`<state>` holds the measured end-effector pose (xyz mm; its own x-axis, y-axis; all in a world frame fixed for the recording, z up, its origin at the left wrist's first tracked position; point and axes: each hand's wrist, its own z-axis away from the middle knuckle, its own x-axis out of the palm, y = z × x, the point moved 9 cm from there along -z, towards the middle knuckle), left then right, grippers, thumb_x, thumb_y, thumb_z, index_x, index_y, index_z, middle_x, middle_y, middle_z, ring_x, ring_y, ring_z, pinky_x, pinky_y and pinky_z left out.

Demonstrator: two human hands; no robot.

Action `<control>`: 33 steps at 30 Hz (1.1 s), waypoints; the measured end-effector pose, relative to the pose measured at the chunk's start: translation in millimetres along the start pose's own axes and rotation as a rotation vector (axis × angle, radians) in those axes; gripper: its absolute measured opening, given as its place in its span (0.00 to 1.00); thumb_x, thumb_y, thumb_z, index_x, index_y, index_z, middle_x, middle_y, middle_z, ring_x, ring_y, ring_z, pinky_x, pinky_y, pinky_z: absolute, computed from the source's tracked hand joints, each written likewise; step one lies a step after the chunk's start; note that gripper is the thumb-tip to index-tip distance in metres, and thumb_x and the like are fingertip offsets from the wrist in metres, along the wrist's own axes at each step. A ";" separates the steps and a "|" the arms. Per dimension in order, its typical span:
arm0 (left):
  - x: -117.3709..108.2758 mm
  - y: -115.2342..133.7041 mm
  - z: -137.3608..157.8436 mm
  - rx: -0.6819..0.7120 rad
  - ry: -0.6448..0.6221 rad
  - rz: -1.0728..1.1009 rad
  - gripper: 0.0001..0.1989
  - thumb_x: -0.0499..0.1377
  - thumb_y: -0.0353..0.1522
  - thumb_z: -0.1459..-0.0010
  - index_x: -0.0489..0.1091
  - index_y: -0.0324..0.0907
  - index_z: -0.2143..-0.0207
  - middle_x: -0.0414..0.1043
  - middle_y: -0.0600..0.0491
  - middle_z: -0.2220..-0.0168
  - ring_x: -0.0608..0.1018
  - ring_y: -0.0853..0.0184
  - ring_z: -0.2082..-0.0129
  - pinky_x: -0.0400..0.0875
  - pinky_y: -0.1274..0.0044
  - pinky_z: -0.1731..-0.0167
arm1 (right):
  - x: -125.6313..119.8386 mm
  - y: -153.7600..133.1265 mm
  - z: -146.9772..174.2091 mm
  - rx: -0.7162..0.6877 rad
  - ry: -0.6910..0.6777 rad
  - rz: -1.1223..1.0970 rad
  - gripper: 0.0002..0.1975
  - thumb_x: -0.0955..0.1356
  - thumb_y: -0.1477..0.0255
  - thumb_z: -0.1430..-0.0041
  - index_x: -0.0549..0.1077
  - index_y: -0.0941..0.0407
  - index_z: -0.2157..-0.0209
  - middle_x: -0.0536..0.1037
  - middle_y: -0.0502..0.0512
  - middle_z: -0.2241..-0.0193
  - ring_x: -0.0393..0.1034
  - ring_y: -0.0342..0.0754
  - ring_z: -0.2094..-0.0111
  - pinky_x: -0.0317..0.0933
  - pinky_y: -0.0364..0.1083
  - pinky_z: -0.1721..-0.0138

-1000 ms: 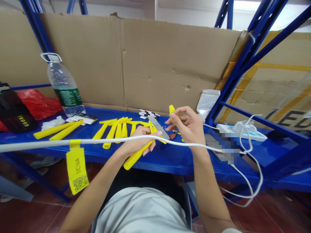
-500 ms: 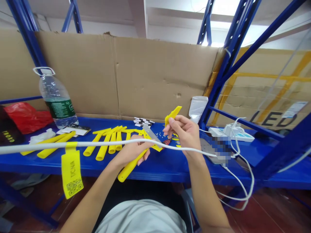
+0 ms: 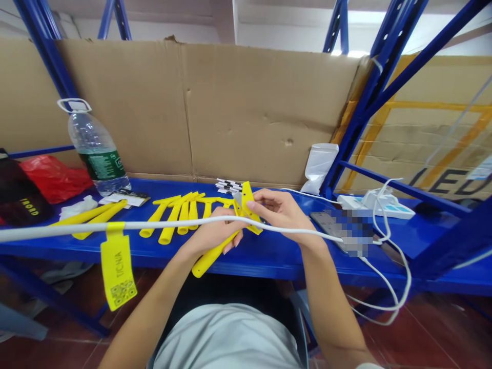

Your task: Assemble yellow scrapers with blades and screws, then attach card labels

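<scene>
Head view: your left hand point(image 3: 213, 233) wrapped round yellow handle point(image 3: 210, 255), held above blue tabletop point(image 3: 269, 253) edge, steadying it for fitting. Your right hand point(image 3: 282, 212) pinches small yellow piece point(image 3: 247, 197) against handle's top, beside metal blade point(image 3: 237, 198). Spare yellow handles point(image 3: 180, 212) lined up within reach. White cable point(image 3: 154, 224) crosses your wrists; joint itself hidden by fingers

yellow tag point(image 3: 117, 271): "TICNA", QR code | cardboard box point(image 3: 442, 154): "LED"
</scene>
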<state>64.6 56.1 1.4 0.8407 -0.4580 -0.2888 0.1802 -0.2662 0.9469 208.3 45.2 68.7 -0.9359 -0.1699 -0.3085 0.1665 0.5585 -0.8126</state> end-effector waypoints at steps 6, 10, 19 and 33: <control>-1.5 -2.7 -1.2 0.013 0.006 -0.044 0.29 0.67 0.49 0.30 0.70 0.42 0.79 0.68 0.53 0.86 0.69 0.72 0.87 0.61 0.81 0.83 | 5.5 -4.3 1.1 -0.049 -0.061 0.132 0.17 0.76 0.54 0.30 0.89 0.53 0.63 0.87 0.55 0.63 0.77 0.50 0.62 0.67 0.47 0.62; -0.3 3.0 -1.5 0.046 0.013 -0.003 0.26 0.72 0.49 0.34 0.69 0.43 0.74 0.67 0.56 0.86 0.68 0.73 0.86 0.62 0.80 0.81 | 2.9 -5.1 -1.0 -0.087 -0.027 0.139 0.14 0.77 0.57 0.30 0.92 0.52 0.60 0.86 0.56 0.62 0.77 0.49 0.63 0.67 0.47 0.64; 0.6 7.7 -2.3 0.080 0.047 0.134 0.28 0.70 0.54 0.33 0.67 0.44 0.70 0.66 0.59 0.82 0.66 0.74 0.86 0.62 0.80 0.83 | -8.8 4.3 -1.5 -0.025 0.128 0.024 0.17 0.84 0.52 0.44 0.93 0.48 0.59 0.80 0.54 0.65 0.73 0.44 0.74 0.67 0.44 0.80; 4.3 9.3 -1.1 0.079 0.010 0.177 0.27 0.72 0.54 0.34 0.67 0.44 0.66 0.65 0.60 0.81 0.67 0.74 0.86 0.62 0.80 0.83 | -9.4 -7.0 0.4 -0.093 0.184 0.078 0.14 0.83 0.53 0.40 0.93 0.49 0.61 0.81 0.55 0.67 0.70 0.44 0.72 0.63 0.42 0.81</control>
<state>70.4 52.6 9.1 0.8609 -0.4953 -0.1167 -0.0114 -0.2480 0.9687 216.0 42.6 77.1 -0.9637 0.0233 -0.2660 0.2192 0.6378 -0.7384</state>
